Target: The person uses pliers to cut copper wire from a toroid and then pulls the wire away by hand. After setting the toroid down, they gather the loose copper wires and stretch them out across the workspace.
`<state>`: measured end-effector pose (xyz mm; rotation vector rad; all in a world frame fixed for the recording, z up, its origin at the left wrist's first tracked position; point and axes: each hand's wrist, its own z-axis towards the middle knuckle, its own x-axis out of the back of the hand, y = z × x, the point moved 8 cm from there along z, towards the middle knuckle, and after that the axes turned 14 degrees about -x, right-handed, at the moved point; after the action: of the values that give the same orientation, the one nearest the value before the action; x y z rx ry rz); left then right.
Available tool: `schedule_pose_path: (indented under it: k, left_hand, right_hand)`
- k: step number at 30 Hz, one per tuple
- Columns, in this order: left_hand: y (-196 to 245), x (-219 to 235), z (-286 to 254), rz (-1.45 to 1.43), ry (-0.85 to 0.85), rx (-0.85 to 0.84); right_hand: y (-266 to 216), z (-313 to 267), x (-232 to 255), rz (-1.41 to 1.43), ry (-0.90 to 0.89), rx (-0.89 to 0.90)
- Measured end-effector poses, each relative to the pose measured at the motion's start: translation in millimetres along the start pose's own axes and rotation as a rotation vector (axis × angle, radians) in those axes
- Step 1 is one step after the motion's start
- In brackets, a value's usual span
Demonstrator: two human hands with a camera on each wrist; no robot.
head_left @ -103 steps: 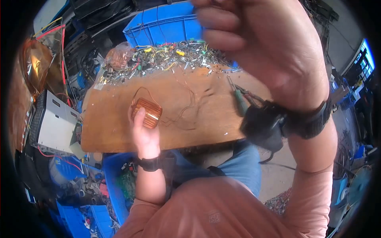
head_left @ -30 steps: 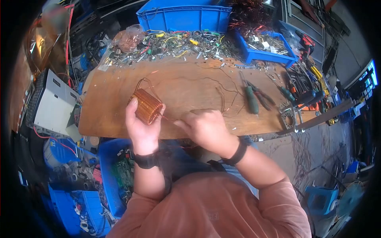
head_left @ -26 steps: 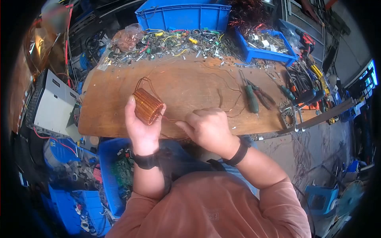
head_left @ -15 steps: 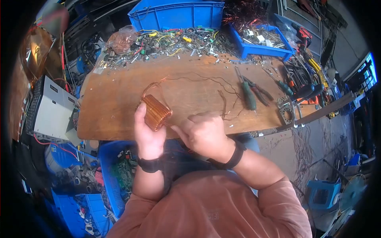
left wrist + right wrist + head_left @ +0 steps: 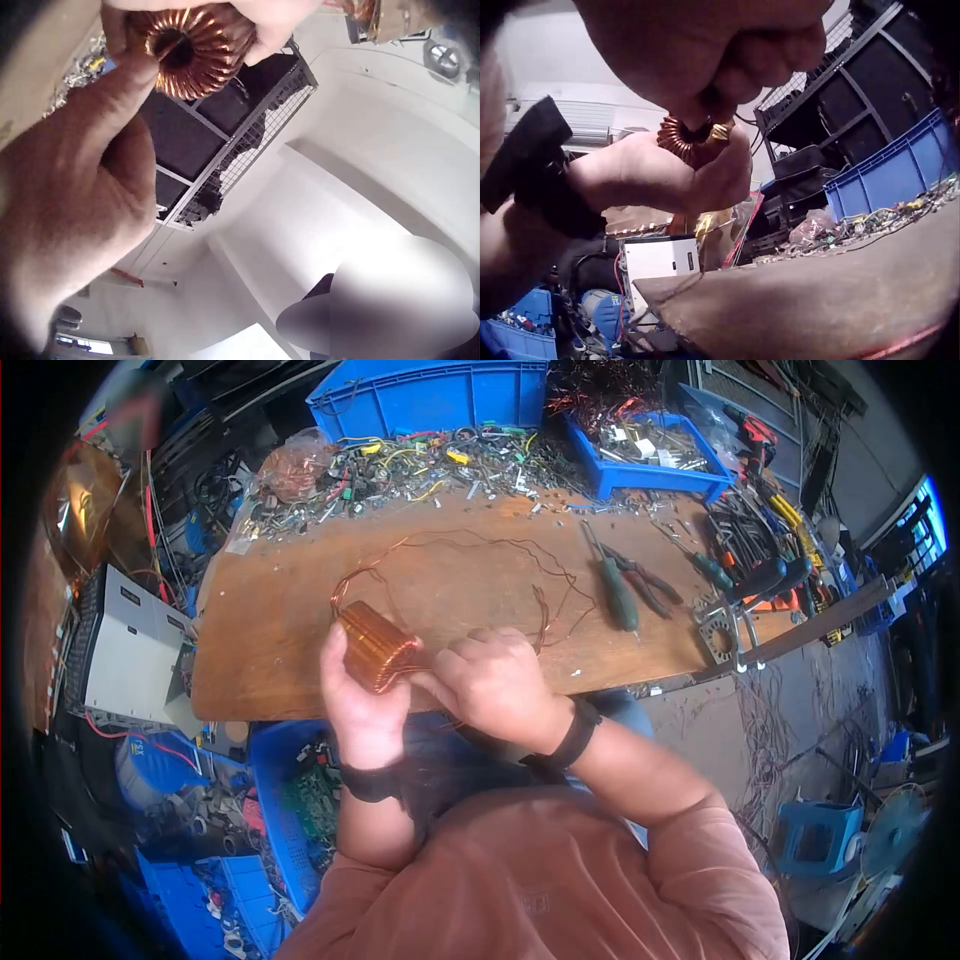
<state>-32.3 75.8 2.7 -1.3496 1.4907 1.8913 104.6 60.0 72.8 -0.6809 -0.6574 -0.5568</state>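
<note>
A ring-shaped copper coil [image 5: 375, 648], wound with many turns around an open hole, is tilted above the table's near side. My left hand [image 5: 365, 705] grips it, thumb along its left side. The left wrist view shows the ribbed end of the coil [image 5: 202, 60] and its dark hole. At its right end, my right hand [image 5: 490, 675] has curled fingers and pinches copper wire [image 5: 413, 669] coming out of the coil. Inside the fist the wire is hidden. Looser copper wire [image 5: 490, 540] loops from the coil's far end across the wooden table [image 5: 270, 670].
Right of the hands lie a green-handled screwdriver [image 5: 619, 595] and pliers [image 5: 650, 590]. Scrap wire and connector bits [image 5: 420, 470] are heaped along the back, before a blue crate [image 5: 430, 405]. A smaller blue bin [image 5: 655, 480] holds metal pieces. More tools [image 5: 760, 555] crowd the right end.
My right hand has come down from in front of the camera to the coil's wire, then closer to the coil. The left hand keeps its grip. Loose wire has shifted on the table.
</note>
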Motion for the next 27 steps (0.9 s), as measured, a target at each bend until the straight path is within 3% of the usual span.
schedule_pose_path:
  k: [4,7,13,17,23,27]
  left_hand:
    - [21,5,11,-0.007,-0.015,0.020]
    - [32,7,12,0.009,-0.003,-0.007]
    - [31,9,12,-0.025,0.032,0.012]
    - [26,7,10,0.003,0.062,0.008]
    - [23,11,12,-0.003,0.148,-0.087]
    - [28,16,12,0.040,0.174,-0.139]
  right_hand:
    - [-14,1,18,-0.076,-0.210,0.133]
    - [-7,5,28,-0.295,-0.201,0.251]
    - [25,9,36,0.038,-0.377,0.089]
    - [28,3,38,0.093,-0.179,0.079]
    - [16,8,34,0.080,-0.031,0.035]
    - [11,12,26,0.037,-0.046,-0.016]
